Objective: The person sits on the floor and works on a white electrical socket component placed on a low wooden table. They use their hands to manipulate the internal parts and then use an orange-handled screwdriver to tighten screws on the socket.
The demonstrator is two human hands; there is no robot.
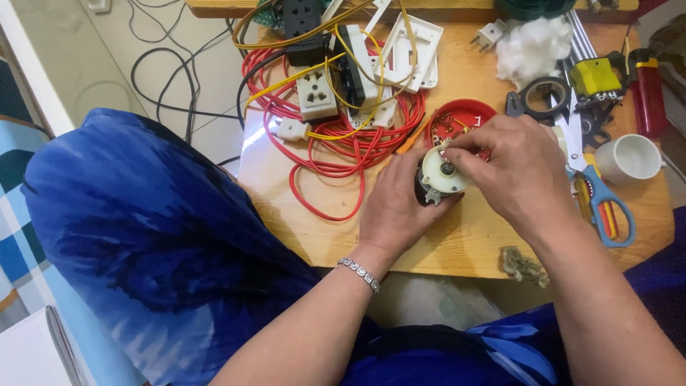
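My left hand [400, 207] grips a small round motor-like part [443, 175] with a cream face and a black body, held just above the wooden table [321, 236]. My right hand [514, 168] rests on the part's upper right edge, fingertips pinched at its rim; whether they hold a small piece is hidden. A silver bracelet [359, 273] sits on my left wrist. Just behind the hands stands a red round lid [464, 114] holding small metal bits.
Red and yellow wires [329, 136] tangle with white sockets [316, 94] and plates at the back left. Blue-handled scissors [604, 204], a white cup [629, 159], black tape roll [547, 96], cotton wad [532, 44] and a red lighter [649, 93] lie right. Blue fabric [143, 236] covers my lap.
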